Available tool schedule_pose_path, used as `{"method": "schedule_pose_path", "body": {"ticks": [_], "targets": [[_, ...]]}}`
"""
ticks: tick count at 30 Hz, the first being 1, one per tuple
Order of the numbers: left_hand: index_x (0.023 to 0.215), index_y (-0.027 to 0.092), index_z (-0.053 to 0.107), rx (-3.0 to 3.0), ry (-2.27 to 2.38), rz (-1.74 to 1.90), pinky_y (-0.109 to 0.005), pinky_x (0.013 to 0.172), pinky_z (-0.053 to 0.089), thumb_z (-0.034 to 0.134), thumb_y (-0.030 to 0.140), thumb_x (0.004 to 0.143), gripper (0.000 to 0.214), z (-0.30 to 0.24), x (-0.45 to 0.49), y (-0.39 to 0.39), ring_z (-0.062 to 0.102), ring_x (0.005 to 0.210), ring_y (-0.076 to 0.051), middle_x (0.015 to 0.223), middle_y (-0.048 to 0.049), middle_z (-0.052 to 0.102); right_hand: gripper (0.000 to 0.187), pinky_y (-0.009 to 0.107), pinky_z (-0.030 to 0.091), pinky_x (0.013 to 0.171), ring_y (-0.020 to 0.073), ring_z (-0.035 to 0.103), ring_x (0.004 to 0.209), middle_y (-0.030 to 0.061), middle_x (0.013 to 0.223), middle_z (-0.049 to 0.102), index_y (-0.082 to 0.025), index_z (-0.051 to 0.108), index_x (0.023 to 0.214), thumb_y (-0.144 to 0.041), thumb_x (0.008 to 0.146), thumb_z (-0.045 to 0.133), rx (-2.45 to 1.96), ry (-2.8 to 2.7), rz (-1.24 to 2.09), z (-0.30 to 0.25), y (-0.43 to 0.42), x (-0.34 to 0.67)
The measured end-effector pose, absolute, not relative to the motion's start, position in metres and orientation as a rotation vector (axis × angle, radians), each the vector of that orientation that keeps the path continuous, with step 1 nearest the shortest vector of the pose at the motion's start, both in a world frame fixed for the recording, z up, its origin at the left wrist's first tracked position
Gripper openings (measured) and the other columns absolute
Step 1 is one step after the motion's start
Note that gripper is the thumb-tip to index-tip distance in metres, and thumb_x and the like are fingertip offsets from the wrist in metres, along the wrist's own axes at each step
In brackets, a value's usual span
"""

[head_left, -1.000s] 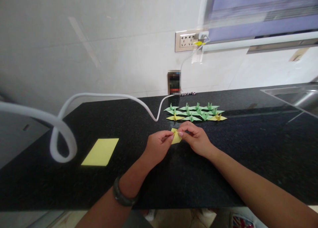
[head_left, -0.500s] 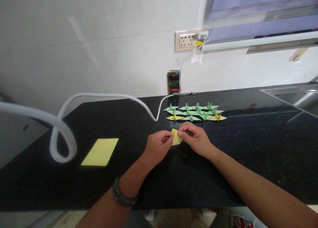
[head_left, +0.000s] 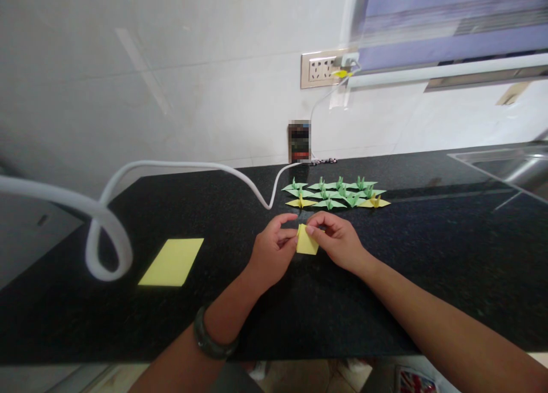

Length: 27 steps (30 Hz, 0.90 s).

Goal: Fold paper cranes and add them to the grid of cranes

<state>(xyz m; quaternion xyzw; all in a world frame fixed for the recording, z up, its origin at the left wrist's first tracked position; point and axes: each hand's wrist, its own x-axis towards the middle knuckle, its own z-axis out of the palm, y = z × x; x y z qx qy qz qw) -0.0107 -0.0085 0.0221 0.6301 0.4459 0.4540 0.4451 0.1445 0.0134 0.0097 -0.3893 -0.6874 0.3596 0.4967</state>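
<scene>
Pinching the upper right corner of a small, folded, roughly square piece of yellow paper (head_left: 307,244) between thumb and fingers, the right hand (head_left: 337,239) sits just across from me at a black, speckled stone counter (head_left: 342,319). The left hand (head_left: 274,247) is at the paper's left side, its index finger raised clear and its thumb and another finger near or against the paper's edge; I cannot tell whether they grip it. The paper is between the two hands, between the counter's near and back edges; whether it rests on the stone I cannot make out.

Just beyond the hands, toward the back edge, stand rows of folded green paper cranes (head_left: 329,203), with two yellow paper cranes (head_left: 301,202) at the ends of the nearest row. A flat, bright yellow paper sheet (head_left: 172,261) lies toward the counter's left edge, well apart from the left hand. A thick white cord (head_left: 171,164) loops above that side, reaching the back edge. At the far right corner there is a shiny metal sink (head_left: 531,173).
</scene>
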Motion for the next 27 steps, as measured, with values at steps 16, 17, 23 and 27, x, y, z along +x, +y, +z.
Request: {"method": "schedule_pose_path", "body": {"ticks": [16,17,23,27], "targets": [[0.095,0.014,0.052,1.36,1.053,1.069,-0.024,0.058,0.045,0.053,0.029,0.072,0.027,0.0243,-0.0127,-0.0059,0.059,0.061,-0.013,0.07,-0.0035,0.064,0.007,0.029,0.04,0.066,0.0146,0.049,0.072,0.003,0.075,0.052,-0.02,0.056,0.074,-0.023,0.076,0.051,-0.862,-1.844,0.668,0.0177,0.0116,0.1472],[0.091,0.013,0.053,1.315,1.049,1.066,-0.024,0.057,0.045,0.054,0.03,0.071,0.025,0.0244,-0.0128,-0.005,0.058,0.059,-0.013,0.068,-0.003,0.063,0.007,0.029,0.04,0.066,0.0148,0.049,0.072,0.0032,0.075,0.052,-0.02,0.056,0.073,-0.023,0.076,0.051,-0.856,-1.859,0.661,0.018,0.0114,0.1471],[0.082,0.011,0.057,1.048,0.924,1.059,-0.029,0.066,0.047,0.061,0.029,0.066,0.024,0.0247,-0.0123,-0.0027,0.059,0.064,-0.013,0.071,-0.0044,0.063,0.007,0.03,0.04,0.067,0.0156,0.049,0.074,0.0038,0.077,0.052,-0.02,0.055,0.075,-0.023,0.077,0.049,-0.836,-1.89,0.637,0.0173,0.0112,0.1471],[0.082,0.011,0.059,1.005,0.878,1.032,-0.029,0.067,0.046,0.061,0.028,0.066,0.023,0.0228,-0.0125,-0.0029,0.058,0.064,-0.012,0.069,-0.0034,0.063,0.007,0.03,0.04,0.067,0.0155,0.048,0.074,0.0037,0.078,0.051,-0.02,0.055,0.076,-0.023,0.078,0.048,-0.878,-1.852,0.632,0.0154,0.0121,0.1471]]}}
